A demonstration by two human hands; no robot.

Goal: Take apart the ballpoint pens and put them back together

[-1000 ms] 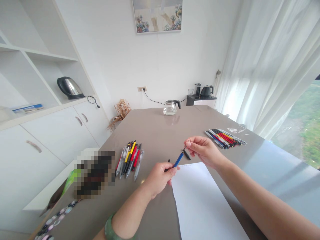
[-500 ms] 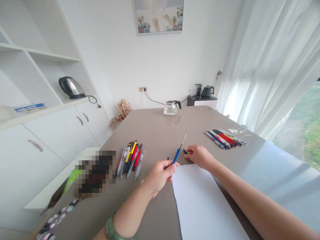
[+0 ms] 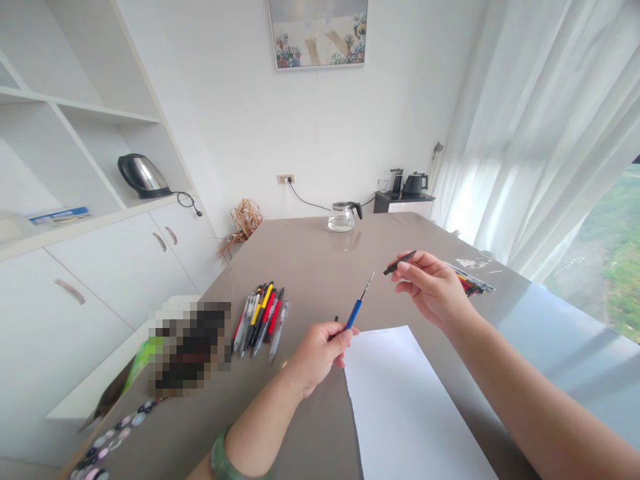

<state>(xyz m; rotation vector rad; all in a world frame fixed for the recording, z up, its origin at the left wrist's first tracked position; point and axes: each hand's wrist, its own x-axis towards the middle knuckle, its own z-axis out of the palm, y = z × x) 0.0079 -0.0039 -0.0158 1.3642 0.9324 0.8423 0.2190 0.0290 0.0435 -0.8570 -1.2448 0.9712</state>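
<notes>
My left hand [image 3: 320, 352] is closed around the lower end of a blue pen [image 3: 356, 310], whose thin refill tip points up and away from me. My right hand [image 3: 431, 287] is raised above the table and pinches a small black pen part [image 3: 399, 263] between thumb and fingers. A white sheet of paper [image 3: 410, 407] lies on the grey table [image 3: 320, 260] just below both hands. A green bangle sits on my left wrist.
A bunch of mixed pens [image 3: 261, 315] lies left of my hands, another row of pens [image 3: 473, 280] partly behind my right hand. A glass jug [image 3: 343, 216] stands at the table's far end. A beaded strap [image 3: 103, 448] lies at the near left corner. White cabinets with a kettle [image 3: 141, 176] stand left.
My right hand went down to the table beside the paper, took up the black pen part and lifted it to the right. The left hand kept the blue pen almost still.
</notes>
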